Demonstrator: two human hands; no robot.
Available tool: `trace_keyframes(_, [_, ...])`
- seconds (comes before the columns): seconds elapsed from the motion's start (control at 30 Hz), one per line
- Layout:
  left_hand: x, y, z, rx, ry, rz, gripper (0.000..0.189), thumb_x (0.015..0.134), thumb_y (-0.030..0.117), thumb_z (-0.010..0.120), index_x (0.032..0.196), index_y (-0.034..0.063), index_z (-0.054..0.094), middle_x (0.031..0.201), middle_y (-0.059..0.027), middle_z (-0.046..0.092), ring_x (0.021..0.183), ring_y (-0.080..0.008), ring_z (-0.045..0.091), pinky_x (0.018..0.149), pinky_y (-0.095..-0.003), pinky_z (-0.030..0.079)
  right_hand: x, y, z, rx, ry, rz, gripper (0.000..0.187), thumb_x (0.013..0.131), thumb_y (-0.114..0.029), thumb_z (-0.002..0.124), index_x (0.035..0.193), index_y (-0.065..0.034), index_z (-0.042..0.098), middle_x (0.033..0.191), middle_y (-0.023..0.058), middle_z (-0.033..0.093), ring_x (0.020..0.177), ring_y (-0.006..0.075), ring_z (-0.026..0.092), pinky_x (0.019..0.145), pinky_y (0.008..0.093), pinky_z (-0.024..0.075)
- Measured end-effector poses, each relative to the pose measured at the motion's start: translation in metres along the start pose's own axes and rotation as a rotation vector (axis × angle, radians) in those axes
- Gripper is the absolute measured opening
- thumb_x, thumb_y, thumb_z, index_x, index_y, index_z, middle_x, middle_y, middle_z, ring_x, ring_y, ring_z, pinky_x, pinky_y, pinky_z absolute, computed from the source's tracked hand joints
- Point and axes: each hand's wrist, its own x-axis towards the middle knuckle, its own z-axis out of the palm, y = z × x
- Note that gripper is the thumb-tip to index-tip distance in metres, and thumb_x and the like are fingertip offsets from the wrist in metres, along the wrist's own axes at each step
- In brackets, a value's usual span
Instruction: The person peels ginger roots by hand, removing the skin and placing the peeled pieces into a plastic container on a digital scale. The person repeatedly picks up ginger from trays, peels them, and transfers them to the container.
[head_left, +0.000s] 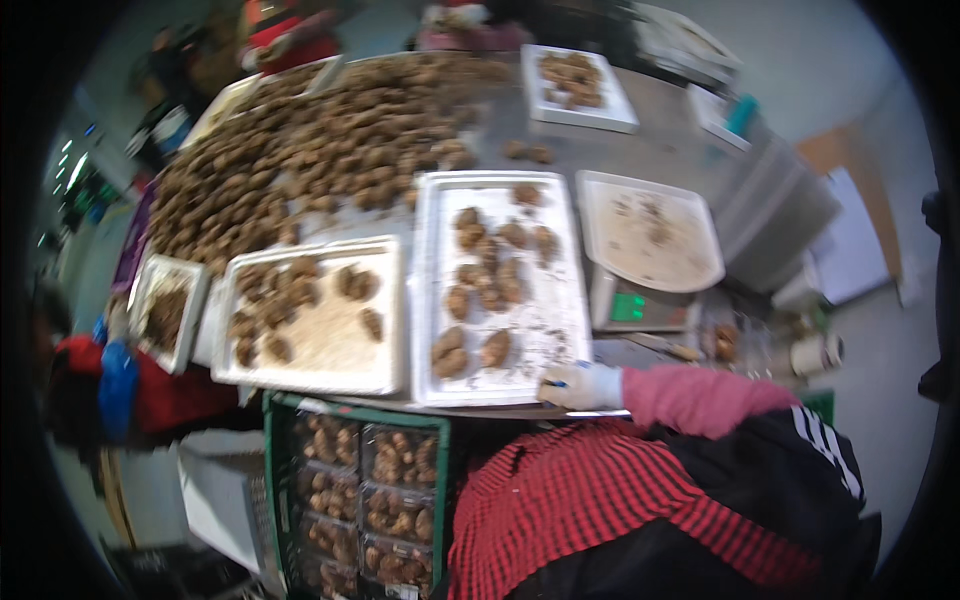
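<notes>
My right hand (581, 386), in a pale work glove, lies at the near right corner of a white foam tray (571, 300). Its fingers are curled over the rim, and blur hides whether they grip it. Several brown tubers (487, 274), apparently taro, sit in this tray among dark crumbs of soil. My left hand is out of view. To the left, a second foam tray (337, 341) holds more tubers. On the right stands a digital scale (604, 304) with a soil-specked plastic pan (652, 232) on top.
A large tuber heap (330, 135) covers the table's far left. Below the edge, a green crate (444, 495) contains clear packs of tubers. A knife (667, 346) lies before the scale, near a tape roll (817, 354). A co-worker's blue sleeve (118, 386) is at left.
</notes>
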Motion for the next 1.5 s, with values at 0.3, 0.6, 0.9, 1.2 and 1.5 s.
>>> trace_keyframes(0.3, [-0.001,0.115,-0.012,-0.276,0.245,0.413,0.042,0.1,0.021,0.051,0.132,-0.0042,0.054,0.125,-0.0224,0.061,0.116,-0.0343,0.058,0.101,-0.0374,0.044,-0.096,0.059,-0.124,-0.315,0.967,-0.284,0.022,0.09,-0.005,0.059,0.112,-0.0042,0.065,0.098,0.0056,0.067,0.081,0.0143,0.062,0.07,0.0279,0.0523])
trace_keyframes(0.6, [-0.033,0.301,-0.073,-0.946,-0.131,0.773,0.037,0.1,0.014,0.048,0.132,-0.005,0.054,0.127,-0.0217,0.061,0.117,-0.0328,0.058,0.102,-0.0361,0.043,-0.334,0.135,-0.315,-0.587,1.717,0.286,0.031,0.089,-0.028,0.066,0.108,-0.0037,0.068,0.102,0.0169,0.068,0.089,0.0273,0.065,0.082,0.035,0.0506])
trace_keyframes(0.9, [-0.293,0.469,-0.184,-1.599,-1.051,1.215,0.027,0.096,-0.001,0.048,0.118,0.0042,0.064,0.12,-0.01,0.065,0.109,-0.0217,0.062,0.094,-0.0338,0.053,-0.362,0.185,-0.386,-0.212,1.104,0.405,0.02,0.087,-0.017,0.067,0.104,-0.0065,0.07,0.083,0.0066,0.069,0.072,0.0169,0.064,0.068,0.0308,0.0505])
trace_keyframes(1.2, [-0.381,0.417,-0.221,-1.326,-1.527,0.894,0.036,0.089,-0.002,0.049,0.122,-0.0034,0.062,0.116,-0.0108,0.066,0.101,-0.0183,0.063,0.09,-0.0295,0.052,-0.38,0.171,-0.408,-0.071,0.931,0.483,0.019,0.089,-0.03,0.067,0.096,-0.0122,0.073,0.078,-0.0015,0.069,0.058,0.0055,0.046,0.052,0.0239,0.0363])
trace_keyframes(1.5, [-0.374,0.356,-0.195,-1.436,-1.586,0.554,0.032,0.095,0.01,0.052,0.124,-0.0038,0.058,0.112,-0.0118,0.065,0.098,-0.0194,0.066,0.087,-0.0317,0.054,-0.369,0.193,-0.408,-0.663,1.632,0.614,0.028,0.093,-0.034,0.058,0.107,-0.0129,0.068,0.102,0.0151,0.069,0.091,0.0347,0.066,0.081,0.043,0.0509])
